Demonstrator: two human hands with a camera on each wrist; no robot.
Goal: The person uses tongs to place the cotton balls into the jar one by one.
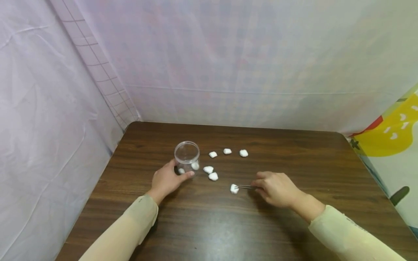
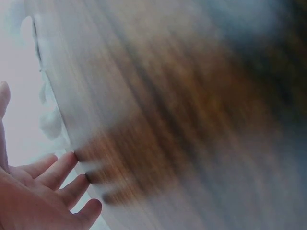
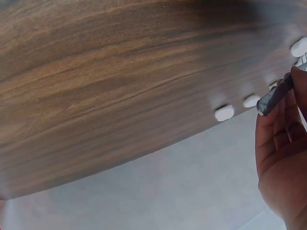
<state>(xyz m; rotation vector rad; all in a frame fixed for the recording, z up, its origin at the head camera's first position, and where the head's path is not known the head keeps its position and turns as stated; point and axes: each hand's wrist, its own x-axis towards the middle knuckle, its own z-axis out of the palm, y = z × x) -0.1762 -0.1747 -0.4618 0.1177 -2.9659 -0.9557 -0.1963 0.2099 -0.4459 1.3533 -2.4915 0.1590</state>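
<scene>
My left hand [image 1: 167, 180] grips a clear round jar [image 1: 187, 162], thumb on its near side; several white cotton balls [image 1: 195, 165] lie inside. No lid sits on it. In the left wrist view the same hand [image 2: 41, 191] shows spread fingers near the tabletop, and the jar is hard to make out. My right hand [image 1: 277, 189] pinches metal tweezers [image 1: 244, 186], their tips at a cotton ball [image 1: 234, 189]. Whether that ball is off the table I cannot tell. The tweezers' blunt end [image 3: 273, 98] shows in the right wrist view.
Two cotton balls [image 1: 213, 176] lie close together to the right of the jar. Farther back, three more [image 1: 227, 151] form a loose row on the brown wooden table [image 1: 294, 152]. Pale curtains [image 1: 228, 65] hang behind and on the left; a patterned cloth [image 1: 388, 134] hangs right.
</scene>
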